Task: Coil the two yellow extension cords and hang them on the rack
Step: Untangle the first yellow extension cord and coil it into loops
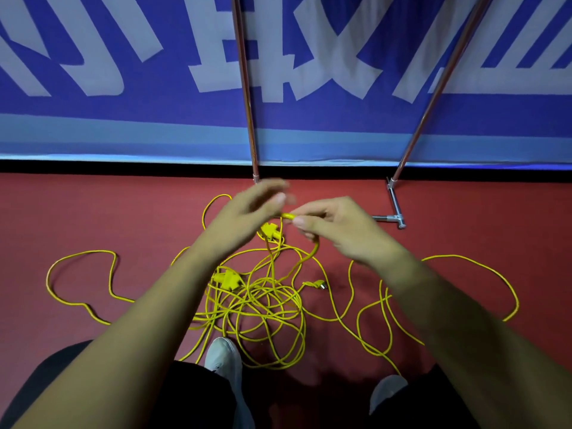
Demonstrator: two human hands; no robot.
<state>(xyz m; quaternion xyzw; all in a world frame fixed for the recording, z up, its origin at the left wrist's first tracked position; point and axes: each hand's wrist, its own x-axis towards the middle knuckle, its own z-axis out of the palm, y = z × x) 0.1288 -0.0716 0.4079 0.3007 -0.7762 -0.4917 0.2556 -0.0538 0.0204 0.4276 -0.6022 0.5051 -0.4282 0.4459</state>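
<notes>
The yellow extension cords [260, 298] lie uncoiled in a loose tangle on the red floor [93, 218] at centre frame, with long loops running out toward the left and right edges. Two socket blocks show in the pile, one [228, 278] left of centre and one [270, 231] just below the hands; a plug end [316, 284] rests on the floor right of the tangle. The right hand [337, 230], centre right, pinches one cord end between thumb and fingers, and the strand hangs from it down into the pile. The left hand [247, 215], centre left, is blurred; its fingers are spread and loosely curled close to that same cord end, and contact cannot be confirmed. The rack [247, 97] stands beyond the hands against a blue banner [123, 113] with pale lettering: two metal uprights rise out of the top of the frame, and a base bar [394, 201] sits on the floor at centre right. No cord hangs on the visible part of it. Two pale shoes [224, 356] appear at the bottom edge.
</notes>
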